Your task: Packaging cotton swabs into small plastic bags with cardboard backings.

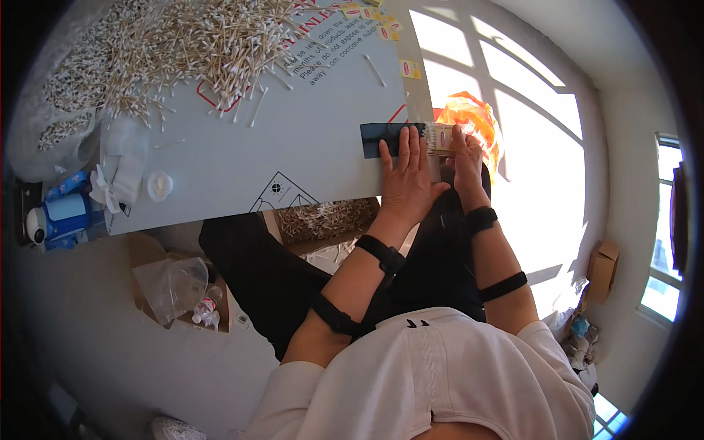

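Observation:
My left hand (pixel 405 174) lies flat with its fingers stretched out over a dark, shiny flat strip (pixel 372 141) near the table's right edge. Just right of those fingers is a small pack of cotton swabs (pixel 440 138) with a yellow and red label, its white tips toward the strip. My right hand (pixel 468 163) is closed on the pack's right end, thumb on top; its lower fingers are partly hidden. Whether the swabs are inside the strip's end or only against it, I cannot tell.
A big heap of loose cotton swabs (pixel 183 51) covers the table's far left. Small yellow labels (pixel 389 29) lie along the far right edge. An orange plastic bag (pixel 473 117) hangs beyond my right hand. Below the table stands a box of swabs (pixel 323 224); a blue bottle (pixel 66 213) is at left.

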Demonstrator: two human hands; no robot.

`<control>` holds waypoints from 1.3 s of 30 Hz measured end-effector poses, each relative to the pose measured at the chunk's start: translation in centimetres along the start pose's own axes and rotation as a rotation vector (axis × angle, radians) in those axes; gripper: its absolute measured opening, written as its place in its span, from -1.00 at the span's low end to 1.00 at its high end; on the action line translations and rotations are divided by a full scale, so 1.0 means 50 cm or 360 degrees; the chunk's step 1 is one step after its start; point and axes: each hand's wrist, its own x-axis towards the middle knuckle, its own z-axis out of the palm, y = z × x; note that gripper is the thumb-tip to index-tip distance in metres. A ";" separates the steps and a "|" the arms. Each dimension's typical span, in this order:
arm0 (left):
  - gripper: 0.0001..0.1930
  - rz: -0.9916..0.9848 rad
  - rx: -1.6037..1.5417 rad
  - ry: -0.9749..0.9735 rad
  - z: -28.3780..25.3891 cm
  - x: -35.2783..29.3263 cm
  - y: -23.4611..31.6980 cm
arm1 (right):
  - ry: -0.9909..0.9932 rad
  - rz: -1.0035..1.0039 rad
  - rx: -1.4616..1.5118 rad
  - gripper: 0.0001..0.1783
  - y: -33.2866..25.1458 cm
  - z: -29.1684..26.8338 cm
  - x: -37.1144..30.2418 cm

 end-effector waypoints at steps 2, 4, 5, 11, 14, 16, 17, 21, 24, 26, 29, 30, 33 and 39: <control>-0.17 -0.0056 -0.0191 0.0060 -0.013 0.009 -0.011 | 0.0474 -0.0555 -0.0294 -0.48 0.003 -0.009 0.016; -0.35 -0.0081 -0.0100 0.0301 -0.052 0.000 -0.080 | 0.0649 -0.1282 -0.0911 -0.44 -0.022 -0.017 -0.006; -0.44 -0.0105 -0.0057 0.0430 -0.082 -0.004 -0.122 | 0.0751 -0.1655 -0.1059 -0.60 -0.051 -0.008 -0.028; -0.68 -0.0666 0.0612 0.0924 -0.235 -0.008 -0.338 | -0.0404 -0.1085 -0.0356 -0.83 -0.072 0.095 -0.117; -0.74 -0.0692 0.0664 0.0783 -0.227 0.001 -0.347 | -0.0654 -0.1158 -0.0326 -0.84 -0.071 0.165 -0.141; -0.80 -0.0542 0.0586 0.0608 -0.202 0.005 -0.320 | -0.0760 -0.1155 -0.0236 -0.81 -0.078 0.204 -0.153; -0.82 -0.0424 0.0512 0.0569 -0.182 0.000 -0.295 | -0.0767 -0.1137 -0.0218 -0.81 -0.081 0.220 -0.156; -0.78 -0.0235 0.0225 0.0551 -0.161 -0.014 -0.240 | -0.0680 -0.1511 -0.0466 -0.78 -0.081 0.252 -0.141; -0.69 -0.0380 0.0091 0.0903 -0.189 0.006 -0.312 | -0.0659 -0.1641 -0.0555 -0.82 -0.064 0.257 -0.129; -0.70 -0.0551 0.0303 0.1034 -0.223 0.032 -0.379 | -0.0675 -0.1656 -0.0525 -0.84 -0.059 0.259 -0.131; -0.73 -0.0710 0.0584 0.0894 -0.242 0.087 -0.409 | -0.0736 -0.1583 -0.0494 -0.88 -0.062 0.259 -0.130; -0.77 -0.0817 0.0706 0.0734 -0.242 0.098 -0.409 | -0.0742 -0.1587 -0.0487 -0.88 -0.062 0.257 -0.129; -0.82 -0.0865 0.0682 0.0599 -0.232 0.112 -0.399 | -0.0750 -0.1591 -0.0459 -0.88 -0.065 0.254 -0.129; -0.87 -0.0796 0.0518 0.0609 -0.202 0.035 -0.328 | -0.0745 -0.1608 -0.0389 -0.87 -0.064 0.249 -0.122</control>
